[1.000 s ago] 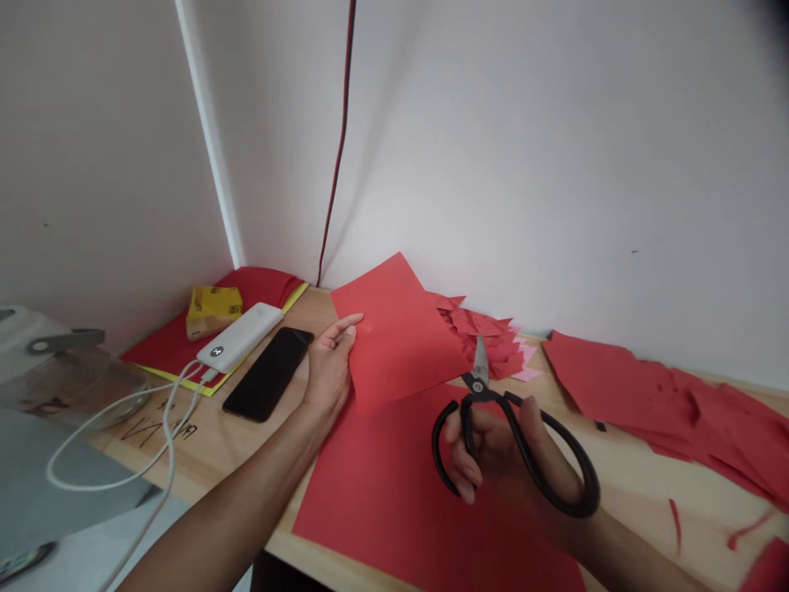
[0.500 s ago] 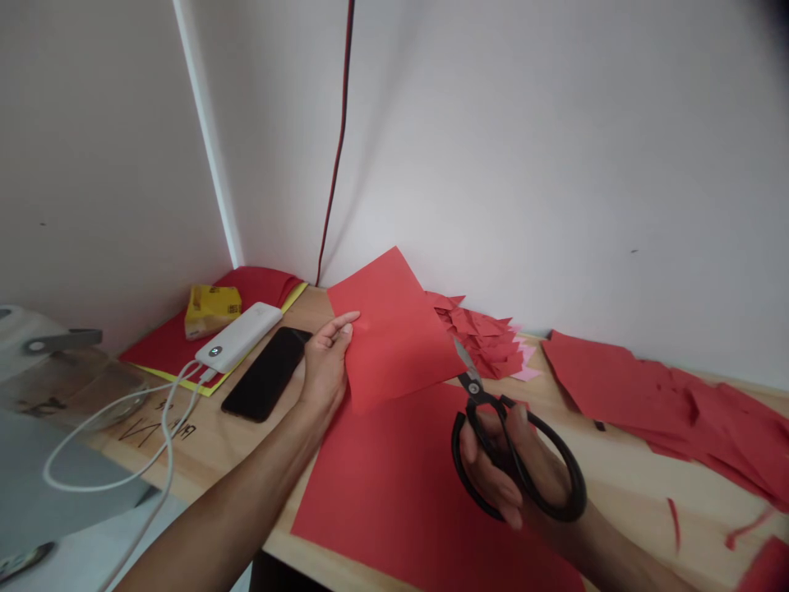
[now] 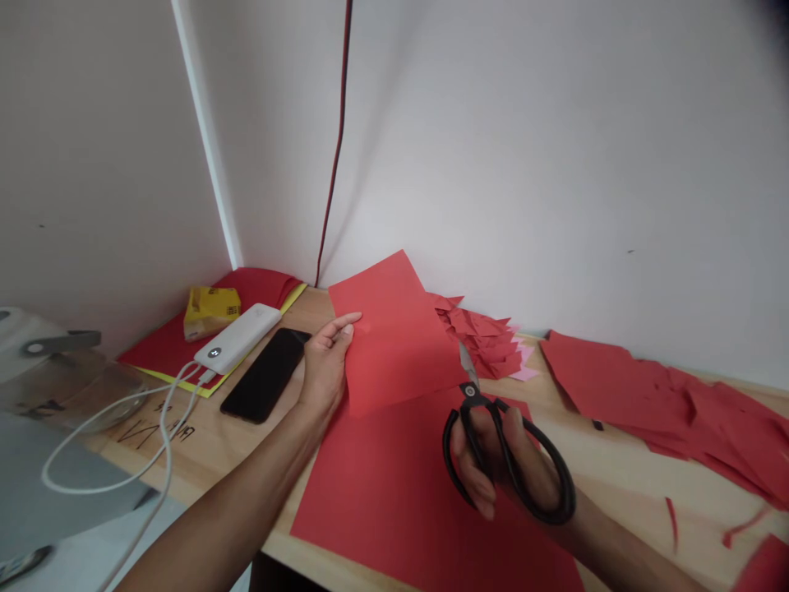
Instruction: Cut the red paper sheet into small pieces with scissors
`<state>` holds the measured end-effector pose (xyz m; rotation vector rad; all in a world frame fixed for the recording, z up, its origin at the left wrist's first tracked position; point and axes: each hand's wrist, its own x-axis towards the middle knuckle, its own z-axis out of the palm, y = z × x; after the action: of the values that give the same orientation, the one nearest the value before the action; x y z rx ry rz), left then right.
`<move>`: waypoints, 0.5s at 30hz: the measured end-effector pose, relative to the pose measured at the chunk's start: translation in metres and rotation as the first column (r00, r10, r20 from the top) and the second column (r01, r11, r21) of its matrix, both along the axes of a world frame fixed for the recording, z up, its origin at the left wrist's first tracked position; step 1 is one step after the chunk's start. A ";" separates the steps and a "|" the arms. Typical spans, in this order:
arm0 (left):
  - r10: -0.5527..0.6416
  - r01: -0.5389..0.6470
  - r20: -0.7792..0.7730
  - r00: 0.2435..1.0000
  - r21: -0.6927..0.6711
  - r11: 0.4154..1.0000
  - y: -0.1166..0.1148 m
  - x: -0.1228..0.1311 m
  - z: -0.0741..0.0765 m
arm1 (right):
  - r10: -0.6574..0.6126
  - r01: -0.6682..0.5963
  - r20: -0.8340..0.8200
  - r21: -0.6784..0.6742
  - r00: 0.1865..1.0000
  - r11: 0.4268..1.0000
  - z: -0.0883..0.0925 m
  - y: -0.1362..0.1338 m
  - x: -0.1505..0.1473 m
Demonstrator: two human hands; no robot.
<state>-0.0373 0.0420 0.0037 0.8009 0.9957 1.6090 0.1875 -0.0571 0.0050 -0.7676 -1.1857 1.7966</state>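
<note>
My left hand (image 3: pixel 326 358) pinches the left edge of a red sheet of paper (image 3: pixel 398 337), thumb on top, holding it raised and tilted above the table. Black-handled scissors (image 3: pixel 472 390) are gripped in my right hand (image 3: pixel 493 460), fingers through the loops. Their blades point up and away at the paper's right edge; whether they bite into it I cannot tell. Beneath both hands a larger red sheet (image 3: pixel 394 485) lies flat. Behind the scissors is a pile of cut red pieces (image 3: pixel 484 333) with pink paper (image 3: pixel 526 362) showing under it.
More red paper (image 3: pixel 653 390) lies along the right by the wall, with thin red strips (image 3: pixel 671 522) nearby. To the left are a black phone (image 3: pixel 265 374), a white power bank (image 3: pixel 239 337) with cables, a yellow packet (image 3: pixel 211 311) and a clear jug (image 3: pixel 67 386).
My right hand and the scissors have shifted slightly left, and the blades stand more upright. The held sheet has turned a little; my left hand has barely moved.
</note>
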 end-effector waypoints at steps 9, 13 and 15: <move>-0.059 0.059 -0.065 0.996 0.006 0.998 -0.006 0.006 -0.003 | -0.014 0.015 -0.013 0.049 1.000 0.999 0.007 0.001 -0.001; -0.065 0.066 -0.060 0.996 0.021 0.998 -0.006 0.007 -0.005 | -0.073 0.072 0.034 0.013 0.997 0.997 0.014 -0.003 -0.002; -0.068 0.069 -0.047 0.997 0.015 0.998 -0.006 0.007 -0.005 | -0.099 0.098 0.059 0.007 0.993 0.995 0.012 -0.004 -0.002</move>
<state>-0.0303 0.0362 -0.0010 0.8788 0.9787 1.5479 0.1856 -0.0611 0.0174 -0.8681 -1.1689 1.7006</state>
